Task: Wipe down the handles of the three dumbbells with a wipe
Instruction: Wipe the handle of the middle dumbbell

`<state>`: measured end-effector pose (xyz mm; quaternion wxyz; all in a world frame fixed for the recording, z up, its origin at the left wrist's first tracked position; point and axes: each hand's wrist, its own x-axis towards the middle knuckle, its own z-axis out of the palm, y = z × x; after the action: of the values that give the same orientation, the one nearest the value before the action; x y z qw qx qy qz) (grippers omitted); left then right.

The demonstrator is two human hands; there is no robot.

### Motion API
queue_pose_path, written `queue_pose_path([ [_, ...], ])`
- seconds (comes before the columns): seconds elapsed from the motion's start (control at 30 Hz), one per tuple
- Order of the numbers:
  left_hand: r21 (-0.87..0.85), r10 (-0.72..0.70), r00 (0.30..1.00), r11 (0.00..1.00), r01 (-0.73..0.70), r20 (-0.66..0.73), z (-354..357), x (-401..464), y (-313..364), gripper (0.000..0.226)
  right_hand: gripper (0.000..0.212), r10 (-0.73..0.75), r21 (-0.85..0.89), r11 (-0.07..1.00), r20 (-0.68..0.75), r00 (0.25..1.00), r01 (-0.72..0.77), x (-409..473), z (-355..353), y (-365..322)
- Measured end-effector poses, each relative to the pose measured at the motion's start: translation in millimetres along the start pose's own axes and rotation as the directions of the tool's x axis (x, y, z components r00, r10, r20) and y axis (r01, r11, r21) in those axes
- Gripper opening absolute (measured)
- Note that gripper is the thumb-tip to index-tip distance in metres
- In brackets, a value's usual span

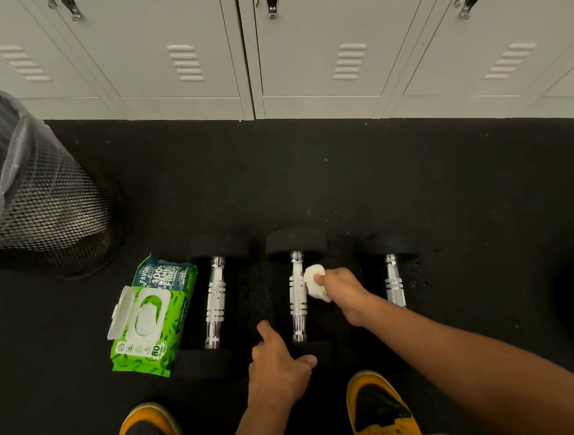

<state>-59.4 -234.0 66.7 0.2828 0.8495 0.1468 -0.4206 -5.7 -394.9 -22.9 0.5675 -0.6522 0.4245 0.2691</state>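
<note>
Three black dumbbells with chrome handles lie side by side on the black floor: the left dumbbell (215,300), the middle dumbbell (297,287) and the right dumbbell (394,279). My right hand (346,293) grips a crumpled white wipe (315,282) and presses it against the right side of the middle handle. My left hand (280,362) rests on the near head of the middle dumbbell, fingers spread over it. My right forearm hides the near end of the right dumbbell.
A green pack of wipes (151,319) with its lid flipped open lies left of the dumbbells. A black mesh bin (37,202) with a plastic liner stands at far left. Grey lockers (316,43) line the back. My yellow-black shoes (379,405) are at the bottom.
</note>
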Motion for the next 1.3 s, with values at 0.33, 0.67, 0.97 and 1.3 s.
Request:
queue_pose_path([
  [0.33,0.003,-0.001,1.000,1.000,0.001,-0.017,1,2,-2,0.097,0.026,0.007,0.177,0.984,0.098,0.995,-0.024,7,17,-8],
  [0.67,-0.002,-0.008,1.000,1.000,0.008,-0.015,1,4,-4,0.096,0.030,-0.016,0.137,0.991,0.178,0.984,-0.008,-1,20,23],
  [0.97,-0.040,-0.038,0.999,0.999,0.037,-0.016,0,7,-9,0.100,0.028,0.024,-0.040,0.999,0.146,0.989,-0.018,-15,20,42],
  [1.3,-0.041,-0.007,1.000,0.999,0.006,-0.021,0,9,-13,0.100,0.014,0.069,-0.100,0.994,0.214,0.974,-0.049,-24,7,54],
])
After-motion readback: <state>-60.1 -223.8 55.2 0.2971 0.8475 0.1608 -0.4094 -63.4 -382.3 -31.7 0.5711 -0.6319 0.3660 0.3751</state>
